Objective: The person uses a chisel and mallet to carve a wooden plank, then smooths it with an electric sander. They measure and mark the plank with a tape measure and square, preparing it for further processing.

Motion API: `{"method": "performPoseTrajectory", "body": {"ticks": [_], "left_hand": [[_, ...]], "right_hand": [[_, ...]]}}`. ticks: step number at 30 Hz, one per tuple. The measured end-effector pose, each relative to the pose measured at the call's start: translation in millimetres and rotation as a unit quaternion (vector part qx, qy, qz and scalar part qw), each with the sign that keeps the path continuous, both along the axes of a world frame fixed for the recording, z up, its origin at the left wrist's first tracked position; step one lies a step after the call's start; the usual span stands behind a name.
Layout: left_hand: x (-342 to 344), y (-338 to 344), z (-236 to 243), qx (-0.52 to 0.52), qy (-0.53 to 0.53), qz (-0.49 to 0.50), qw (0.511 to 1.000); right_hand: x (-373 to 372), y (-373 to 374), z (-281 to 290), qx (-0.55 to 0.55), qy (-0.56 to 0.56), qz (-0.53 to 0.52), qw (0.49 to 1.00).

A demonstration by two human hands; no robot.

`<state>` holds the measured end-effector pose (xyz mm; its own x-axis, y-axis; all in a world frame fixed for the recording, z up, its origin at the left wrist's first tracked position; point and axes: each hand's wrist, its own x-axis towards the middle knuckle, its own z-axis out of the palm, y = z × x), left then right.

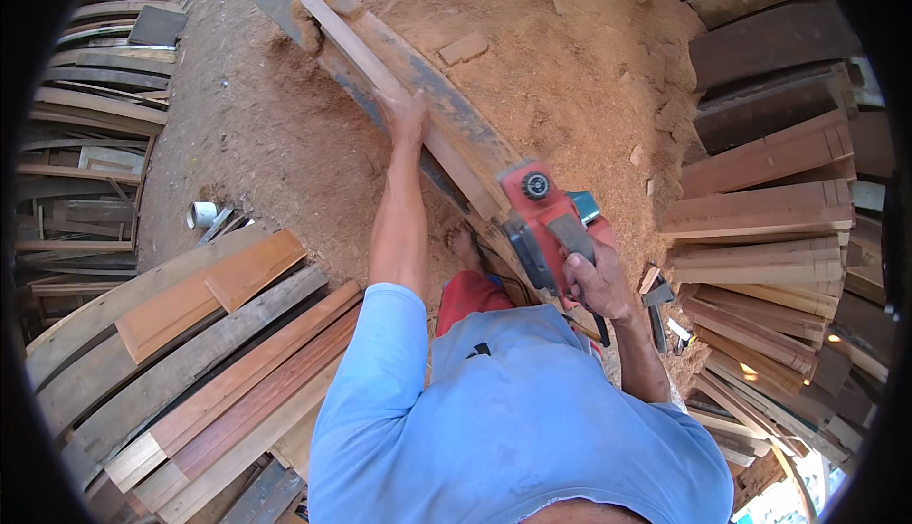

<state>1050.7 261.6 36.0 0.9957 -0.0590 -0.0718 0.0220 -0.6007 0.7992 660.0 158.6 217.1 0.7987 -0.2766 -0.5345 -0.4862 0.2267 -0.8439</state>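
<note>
A narrow pale wooden strip lies lengthwise on a long worn board, which runs diagonally from the top middle down toward me and has sawdust near its far end. My left hand is closed on the strip partway along it, arm stretched forward. My right hand grips the rear handle of a red and black electric planer with a dark knob on top. The planer is at the near end of the board and strip; whether its underside touches the wood I cannot tell. A dark cord hangs below it, near my bare foot.
Stacked planks fill the lower left, and more timber stands along the left and right sides. Sawdust covers the ground around the board. A white cylindrical container and scraps lie at the left.
</note>
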Motion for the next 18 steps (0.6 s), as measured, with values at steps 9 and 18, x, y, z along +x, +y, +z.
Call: {"method": "performPoseTrajectory", "body": {"ticks": [9, 18], "left_hand": [[-49, 107, -19, -0.292, 0.156, -0.039, 0.943], [-169, 226, -122, -0.049, 0.244, -0.020, 0.968]], "right_hand": [[24, 20, -21, -0.054, 0.004, 0.090, 0.994], [80, 29, -34, -0.123, 0.001, 0.122, 0.985]]}}
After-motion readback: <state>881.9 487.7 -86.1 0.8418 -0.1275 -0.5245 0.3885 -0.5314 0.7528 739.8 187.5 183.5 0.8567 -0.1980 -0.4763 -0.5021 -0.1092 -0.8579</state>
